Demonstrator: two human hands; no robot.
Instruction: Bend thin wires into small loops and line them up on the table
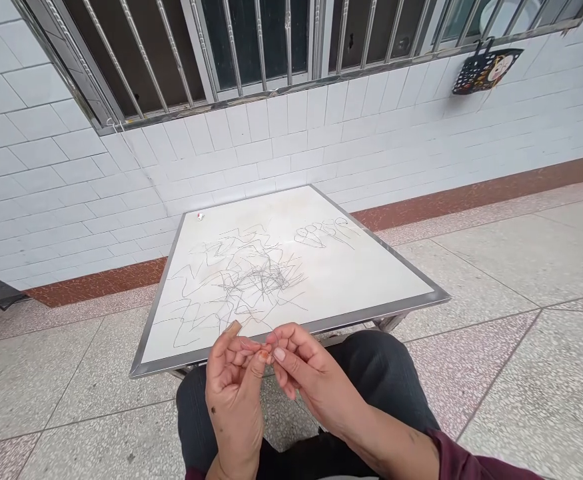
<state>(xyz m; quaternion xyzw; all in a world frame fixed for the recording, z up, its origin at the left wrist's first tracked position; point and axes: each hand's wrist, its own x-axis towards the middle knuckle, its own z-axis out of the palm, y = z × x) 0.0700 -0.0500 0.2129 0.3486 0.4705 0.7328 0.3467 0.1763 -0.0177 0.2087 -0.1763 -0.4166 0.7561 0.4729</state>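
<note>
Just past the near edge of the white table (371, 280), my left hand (238, 400) and my right hand (316, 377) meet fingertip to fingertip. Both pinch a thin wire (276, 339); only a short curved bit of it shows between the fingers. A finger of my left hand has a tan bandage-like wrap. On the table lies a tangled heap of thin dark wires (266, 277), with several bent, zigzag wires (186, 320) spread to its left. Farther right, several wires with looped ends (321, 233) lie in a row.
A small white and red item (200, 217) sits at the table's far left corner. The table stands against a white tiled wall (251, 147) below a barred window (271, 47). A patterned bag (486, 70) hangs from the window ledge. My knees (381, 367) are under the near edge.
</note>
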